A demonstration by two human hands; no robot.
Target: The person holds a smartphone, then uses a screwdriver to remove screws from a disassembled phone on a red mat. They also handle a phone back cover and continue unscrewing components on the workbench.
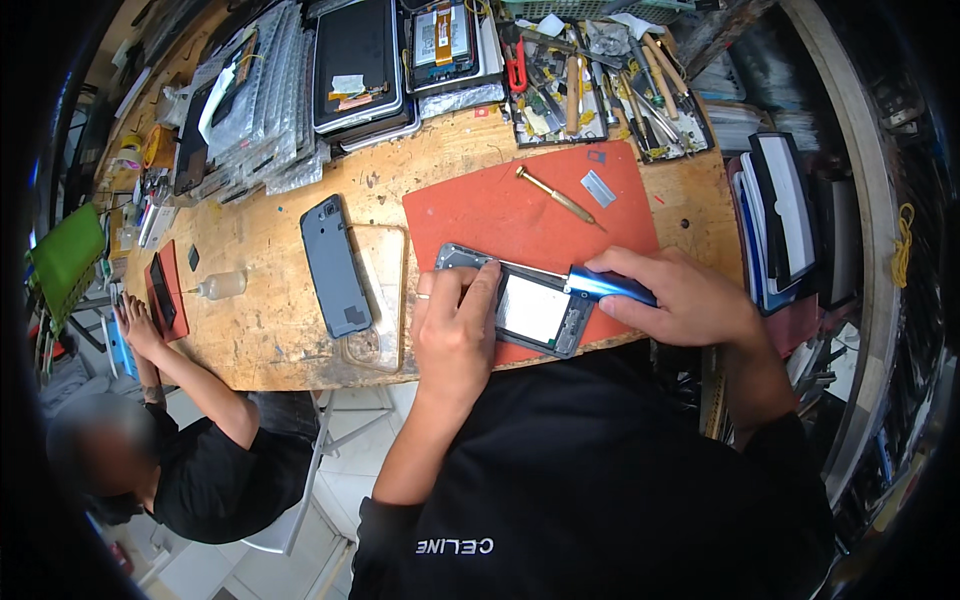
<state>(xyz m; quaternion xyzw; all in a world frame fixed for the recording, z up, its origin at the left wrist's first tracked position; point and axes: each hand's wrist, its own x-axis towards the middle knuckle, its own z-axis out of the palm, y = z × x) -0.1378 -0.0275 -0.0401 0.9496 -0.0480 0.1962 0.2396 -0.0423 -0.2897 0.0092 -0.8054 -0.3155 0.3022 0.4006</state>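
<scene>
An opened grey phone frame point(535, 310) lies on a red mat point(520, 215) at the near edge of the wooden bench. My left hand point(455, 325) presses down on the frame's left side, a ring on one finger. My right hand point(680, 295) grips a blue-handled screwdriver point(605, 285); its thin metal shaft reaches left along the frame's top edge toward my left fingers.
A grey phone back cover point(335, 265) and a clear case point(378, 300) lie left of the mat. A brass-handled tool point(555, 195) and a small blade point(598, 187) rest on the mat. Tool trays point(600, 85) and phone parts fill the far side. Another person point(185, 440) sits at left.
</scene>
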